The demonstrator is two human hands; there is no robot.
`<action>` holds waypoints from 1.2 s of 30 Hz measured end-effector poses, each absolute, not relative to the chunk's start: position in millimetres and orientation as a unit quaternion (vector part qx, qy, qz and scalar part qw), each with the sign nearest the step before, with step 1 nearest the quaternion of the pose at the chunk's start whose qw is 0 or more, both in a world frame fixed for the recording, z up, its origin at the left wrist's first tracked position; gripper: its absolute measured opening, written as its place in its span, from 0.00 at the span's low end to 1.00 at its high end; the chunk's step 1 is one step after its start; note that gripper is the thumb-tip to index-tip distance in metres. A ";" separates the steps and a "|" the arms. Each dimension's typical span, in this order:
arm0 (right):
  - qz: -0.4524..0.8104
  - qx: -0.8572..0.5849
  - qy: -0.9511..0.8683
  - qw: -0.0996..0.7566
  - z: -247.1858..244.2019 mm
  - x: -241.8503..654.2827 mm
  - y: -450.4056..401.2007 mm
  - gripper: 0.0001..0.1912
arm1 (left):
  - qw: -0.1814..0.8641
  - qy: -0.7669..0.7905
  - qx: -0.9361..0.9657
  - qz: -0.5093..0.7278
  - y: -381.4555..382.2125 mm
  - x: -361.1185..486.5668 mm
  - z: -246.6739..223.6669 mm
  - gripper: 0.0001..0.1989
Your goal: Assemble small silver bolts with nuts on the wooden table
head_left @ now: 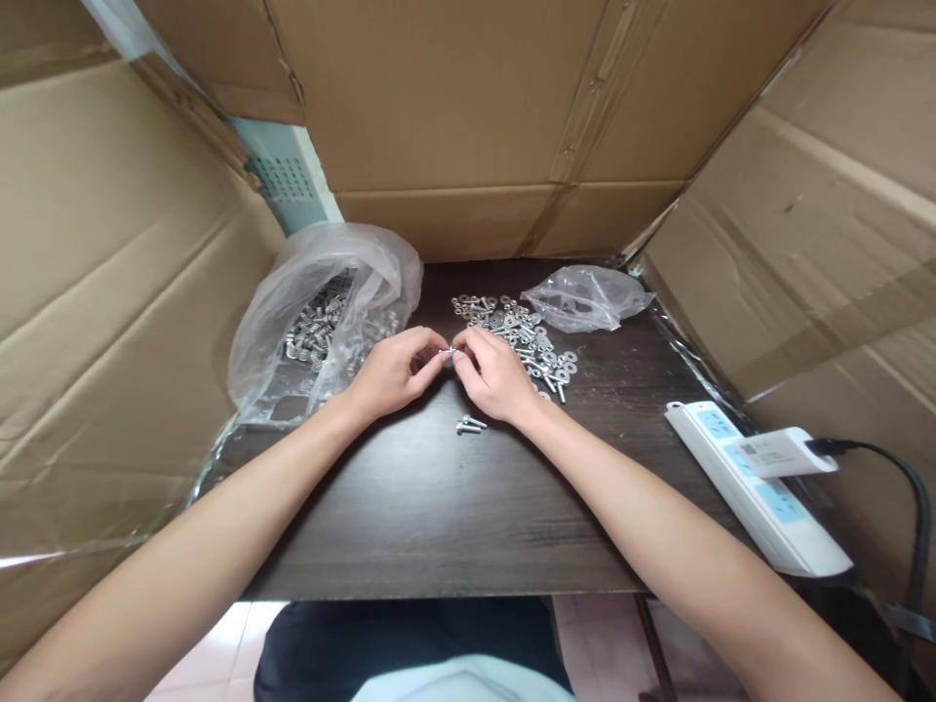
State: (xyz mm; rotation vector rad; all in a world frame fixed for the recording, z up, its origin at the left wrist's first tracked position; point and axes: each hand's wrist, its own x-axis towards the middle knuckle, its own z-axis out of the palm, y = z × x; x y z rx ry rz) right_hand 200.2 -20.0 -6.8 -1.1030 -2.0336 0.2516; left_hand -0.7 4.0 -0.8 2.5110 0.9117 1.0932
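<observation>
My left hand (395, 371) and my right hand (494, 371) meet at the middle of a dark wooden table (409, 507). Together their fingertips pinch a small silver screw (449, 350); whether a washer or nut sits on it is too small to tell. Two finished-looking screws (469, 425) lie on the table just in front of my hands. A loose pile of washers and screws (523, 336) spreads behind and to the right of my right hand. A clear plastic bag of screws (322, 322) lies open to the left of my left hand.
An empty crumpled clear bag (585, 297) lies at the back right. A white power strip (753, 483) with a plugged adapter sits at the table's right edge, its black cable running off right. Cardboard walls (475, 117) enclose the table on three sides.
</observation>
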 end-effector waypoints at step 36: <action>0.095 -0.430 -0.809 0.389 -8.1 199.8 -18.5 0.13 | 0.119 0.307 0.864 0.380 4.7 -0.6 -3.3 0.07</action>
